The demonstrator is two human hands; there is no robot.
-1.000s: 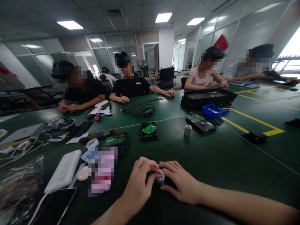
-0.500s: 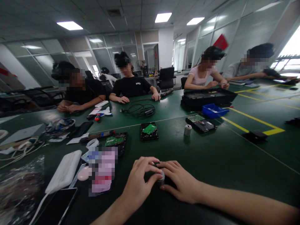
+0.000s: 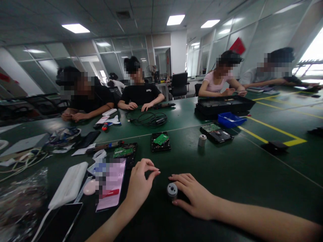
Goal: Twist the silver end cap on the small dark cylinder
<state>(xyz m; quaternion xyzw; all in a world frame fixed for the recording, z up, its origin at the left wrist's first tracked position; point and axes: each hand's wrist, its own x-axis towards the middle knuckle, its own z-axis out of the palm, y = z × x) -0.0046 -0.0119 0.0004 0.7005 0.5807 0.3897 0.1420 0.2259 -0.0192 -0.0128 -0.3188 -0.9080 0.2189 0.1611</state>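
A small silver motor (image 3: 172, 190) stands upright on the green table in front of me, its round end with dark holes facing up. My right hand (image 3: 193, 195) rests on the table and grips the motor from the right, thumb at the near side and fingers at the far side. To the left and a little farther away, my left hand (image 3: 142, 178) is apart from the motor. Its thumb and index finger are nearly together in a pinch; whatever lies between the tips is too small to make out. Another small metal motor (image 3: 202, 140) stands farther back.
Beyond my hands lie a hard drive (image 3: 160, 141) with a green board, another hard drive (image 3: 217, 132), and a blue bin (image 3: 230, 119). At left are a white power bank (image 3: 68, 185), a phone (image 3: 60, 223) and a pink booklet (image 3: 113, 188). Co-workers sit opposite.
My left hand has left the motor's top and moved left and away, still pinched, exposing the motor's end. The right hand stays at the motor. A co-worker opposite has set a dark tool down.
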